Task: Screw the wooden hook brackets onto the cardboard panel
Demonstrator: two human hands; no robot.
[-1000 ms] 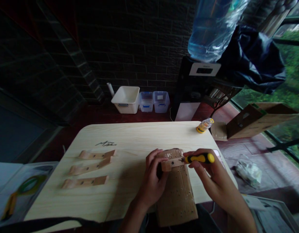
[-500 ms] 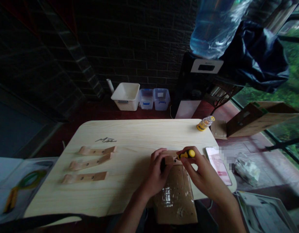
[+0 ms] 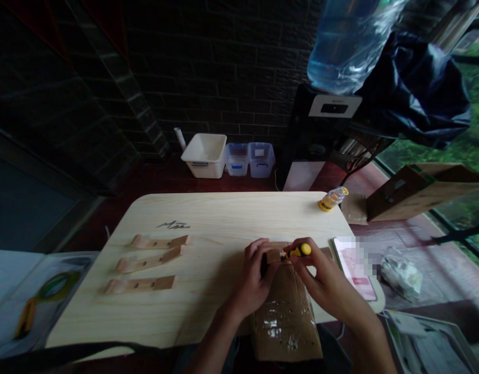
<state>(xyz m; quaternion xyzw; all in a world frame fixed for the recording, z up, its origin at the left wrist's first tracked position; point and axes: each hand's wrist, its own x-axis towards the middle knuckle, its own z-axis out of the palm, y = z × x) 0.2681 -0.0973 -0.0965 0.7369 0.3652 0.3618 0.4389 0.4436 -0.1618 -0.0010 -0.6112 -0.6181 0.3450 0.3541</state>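
Observation:
My left hand [image 3: 258, 275] is closed on a small wooden piece [image 3: 273, 256] at the far end of a taped cardboard box [image 3: 288, 322]. Between the fingers of my right hand [image 3: 315, 267] is a yellow and black screwdriver [image 3: 301, 250], its tip pointing left against the wooden piece. My fingers partly hide the tip and the wood. The box overhangs the table's near edge, with small holes in its top. Three wooden pieces with dark holes lie in a column at the left, the nearest one [image 3: 141, 284] in front.
On the pale table [image 3: 208, 218] are several dark, thin items [image 3: 173, 225], a yellow-capped clear container [image 3: 333, 199] and a phone [image 3: 354, 267]. Beyond stand a white basket [image 3: 205, 155], clear bins [image 3: 261, 159] and a water dispenser [image 3: 334, 106]. An open carton [image 3: 422, 189] is at right.
The whole view has shifted slightly, so things appear a little further right. My right hand has turned slightly around the screwdriver handle; my left hand keeps its hold.

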